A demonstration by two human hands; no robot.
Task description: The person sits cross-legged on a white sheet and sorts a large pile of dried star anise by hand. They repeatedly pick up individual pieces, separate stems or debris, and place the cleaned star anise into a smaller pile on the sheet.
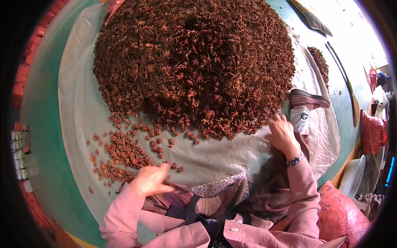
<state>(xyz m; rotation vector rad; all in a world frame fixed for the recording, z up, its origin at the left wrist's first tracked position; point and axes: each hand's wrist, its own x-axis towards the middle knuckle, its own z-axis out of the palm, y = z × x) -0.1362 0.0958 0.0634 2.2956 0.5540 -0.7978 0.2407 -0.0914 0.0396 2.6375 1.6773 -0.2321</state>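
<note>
A large heap of dried star anise (198, 71) fills the upper middle of the view, lying on a pale plastic sheet (214, 155). A smaller scatter of star anise (124, 152) lies on the sheet at the lower left. My left hand (152, 179), slightly blurred, is at the near right edge of this scatter, its fingers apart and nothing visible in it. At the right front edge of the big heap is my right hand (282, 135), back upward and fingers bent. Its fingertips are partly hidden, so whether they hold a piece cannot be told.
My outstretched foot in a checked shoe (308, 99) rests right of the heap. Beyond it are a small star anise pile (319, 63) and a broom (352, 93) on the green floor (43, 124). A full pink sack (341, 214) and a pale basin (353, 176) stand at the right.
</note>
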